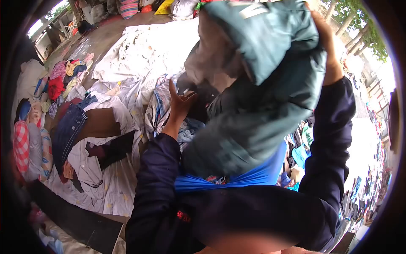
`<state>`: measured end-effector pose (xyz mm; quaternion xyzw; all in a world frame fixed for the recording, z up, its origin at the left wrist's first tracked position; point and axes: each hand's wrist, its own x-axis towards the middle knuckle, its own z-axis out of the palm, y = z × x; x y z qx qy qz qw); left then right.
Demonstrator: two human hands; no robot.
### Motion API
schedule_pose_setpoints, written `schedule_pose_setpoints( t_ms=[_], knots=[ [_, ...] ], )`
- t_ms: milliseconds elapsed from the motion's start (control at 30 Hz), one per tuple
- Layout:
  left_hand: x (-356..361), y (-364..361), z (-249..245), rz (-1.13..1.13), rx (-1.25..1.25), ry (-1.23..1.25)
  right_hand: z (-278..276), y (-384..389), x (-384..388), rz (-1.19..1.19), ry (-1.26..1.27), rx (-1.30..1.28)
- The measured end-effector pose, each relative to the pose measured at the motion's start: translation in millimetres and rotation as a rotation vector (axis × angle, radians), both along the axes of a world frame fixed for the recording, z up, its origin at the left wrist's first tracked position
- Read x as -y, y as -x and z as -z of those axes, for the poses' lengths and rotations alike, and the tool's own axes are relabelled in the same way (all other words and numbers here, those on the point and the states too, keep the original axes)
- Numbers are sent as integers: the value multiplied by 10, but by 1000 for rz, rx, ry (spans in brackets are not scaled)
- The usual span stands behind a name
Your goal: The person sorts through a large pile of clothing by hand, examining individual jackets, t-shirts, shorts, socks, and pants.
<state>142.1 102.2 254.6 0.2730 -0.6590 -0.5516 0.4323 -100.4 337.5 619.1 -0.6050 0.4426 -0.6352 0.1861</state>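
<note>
Currently held: teal padded fabric jacket (262, 106), lifted high before the chest, above a bright blue cloth (253, 178) at the lap.
Right hand (327, 46): fingers clenched on the jacket's top edge.
Left hand (179, 106): fingers spread wide, empty, just beside the hanging bulk.
Handling advice: a firm top pinch probably matters most. The left could take a free hem so the bulk hangs clear of the white sheets (144, 55).

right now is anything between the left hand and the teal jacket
Nothing visible does. The left hand is open just beside the teal jacket, which the right hand holds up by its top edge.
</note>
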Motion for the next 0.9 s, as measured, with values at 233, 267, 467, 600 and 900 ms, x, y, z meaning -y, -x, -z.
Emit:
schedule_pose_setpoints(
  t_ms=[233,267,467,600,900],
  knots=[
    [-50,-283,-268,305,7,128,-551,115,-606,226,147,-14],
    [-75,-383,-326,251,161,327,-566,174,-689,266,160,-16],
    [-102,-729,-1410,358,-369,-356,-363,756,-842,475,153,5],
    [558,-99,-1731,224,-225,-184,81,1535,-447,626,55,-23],
    [334,1189,-1010,520,-182,-278,2493,2679,314,1196,-336,-747]
  ],
)
